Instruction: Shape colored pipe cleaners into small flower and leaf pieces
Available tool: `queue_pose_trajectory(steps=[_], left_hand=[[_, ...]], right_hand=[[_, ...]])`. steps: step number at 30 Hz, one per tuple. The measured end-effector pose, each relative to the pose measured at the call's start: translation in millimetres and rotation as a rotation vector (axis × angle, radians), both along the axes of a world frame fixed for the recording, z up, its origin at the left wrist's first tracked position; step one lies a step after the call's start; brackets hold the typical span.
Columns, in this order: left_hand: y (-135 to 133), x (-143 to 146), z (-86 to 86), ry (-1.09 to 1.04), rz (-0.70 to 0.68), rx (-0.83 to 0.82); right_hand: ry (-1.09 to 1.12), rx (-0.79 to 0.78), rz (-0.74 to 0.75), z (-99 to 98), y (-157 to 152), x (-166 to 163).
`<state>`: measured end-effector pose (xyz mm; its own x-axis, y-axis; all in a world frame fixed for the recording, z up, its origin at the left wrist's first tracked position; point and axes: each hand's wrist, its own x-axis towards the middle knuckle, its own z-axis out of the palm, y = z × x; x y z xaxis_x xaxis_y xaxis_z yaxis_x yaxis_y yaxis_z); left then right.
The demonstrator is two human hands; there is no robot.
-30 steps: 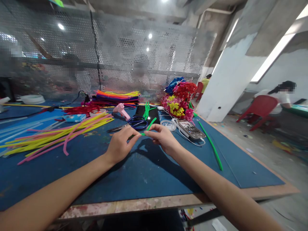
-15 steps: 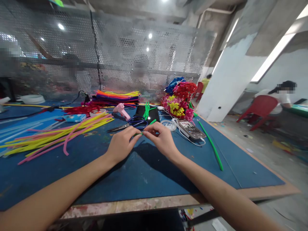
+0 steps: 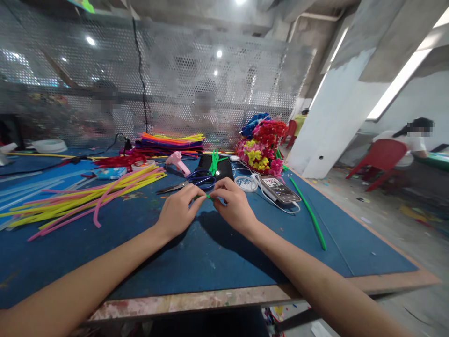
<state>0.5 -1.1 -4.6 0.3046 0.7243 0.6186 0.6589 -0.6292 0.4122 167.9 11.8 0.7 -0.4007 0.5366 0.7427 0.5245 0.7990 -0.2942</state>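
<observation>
Over the last second, the green piece had all but vanished into the fingers: a second earlier its free end had stood up past the right hand, half a second later only a short stub had shown, and now just a sliver was visible between the two sets of fingertips. The left hand had barely moved, its grip pinched on the near side of the piece, while the right hand's fingers had drawn in and their grip was closed on the other side, so the hands nearly met. That suggested the loose end had been bent or wrapped down, though the fingers hid its exact shape. The piece was held low above the tabletop, in front of the scissors, which lay partly behind the left hand. Around it nothing else appeared to have been shifted: the green bundle stood beyond the hands, the long green stick lay apart to the right past the phone, and the pink and yellow strips were spread to the left.
</observation>
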Motion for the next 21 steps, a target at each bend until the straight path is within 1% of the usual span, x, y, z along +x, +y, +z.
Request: queue_pose_trajectory(steps=[3,7,9,11,14,17,19,21], left_hand=[[1.0,-0.3,-0.8,-0.013,-0.002,-0.005],[1.3,-1.1,0.5,-0.044,0.003,-0.027],[0.8,-1.2,2.2,-0.065,0.005,-0.032],[0.2,-1.2,3.9,-0.091,-0.003,-0.037],[0.0,-1.0,5.7,-0.122,-0.028,-0.045],[-0.1,-1.0,6.2,-0.129,-0.038,-0.034],[-0.7,-1.2,5.9,-0.12,-0.047,-0.005],[-1.8,-1.5,5.2,-0.094,-0.072,0.023]], right_hand=[[-0.026,0.04,-0.007,-2.0,2.6,1.0],[-0.025,0.056,0.015,-2.8,2.1,1.0],[-0.001,0.039,0.024,-1.6,0.2,0.4],[0.036,-0.025,0.026,0.5,-2.2,-0.2],[0.12,-0.198,0.039,4.3,-4.4,-0.8],[0.263,-0.406,0.07,6.7,-3.5,-2.0],[0.403,-0.612,0.115,7.3,-1.6,-3.3],[0.541,-0.874,0.185,7.4,0.2,-4.3]])
